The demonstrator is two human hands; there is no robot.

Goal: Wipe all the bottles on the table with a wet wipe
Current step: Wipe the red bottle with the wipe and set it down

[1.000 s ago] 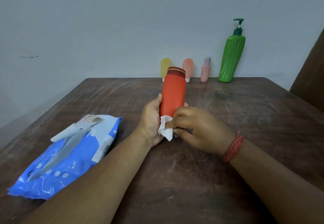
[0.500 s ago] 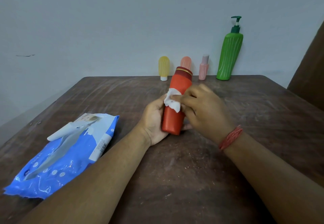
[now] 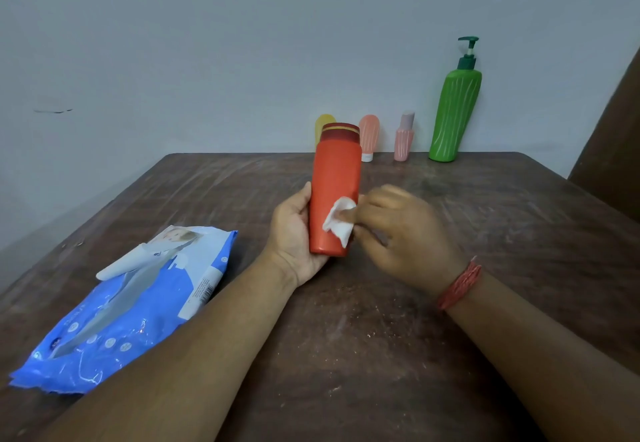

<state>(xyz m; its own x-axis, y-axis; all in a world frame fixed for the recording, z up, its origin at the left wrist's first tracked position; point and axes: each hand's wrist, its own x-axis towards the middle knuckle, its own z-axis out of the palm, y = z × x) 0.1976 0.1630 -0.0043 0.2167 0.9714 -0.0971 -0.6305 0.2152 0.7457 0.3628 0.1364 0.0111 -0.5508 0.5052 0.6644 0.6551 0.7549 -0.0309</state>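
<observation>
The right hand point(image 3: 401, 233) has slid the wet wipe point(image 3: 339, 221) back down from the upper part of the orange bottle point(image 3: 334, 192) to its lower body, and the bottle now stands straighter in the left hand point(image 3: 294, 233) than half a second ago

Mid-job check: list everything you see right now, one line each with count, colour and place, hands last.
orange bottle: 1, orange with dark red cap, held upright above table centre
wet wipe: 1, white, pressed on the orange bottle's lower side
wipes pack: 1, blue and white, table's left side
green pump bottle: 1, green, far edge by the wall
small bottles: 3, yellow, peach, pink, far edge
table: 1, dark brown
left hand: grips the orange bottle
right hand: pinches the wet wipe; red thread band on wrist
</observation>
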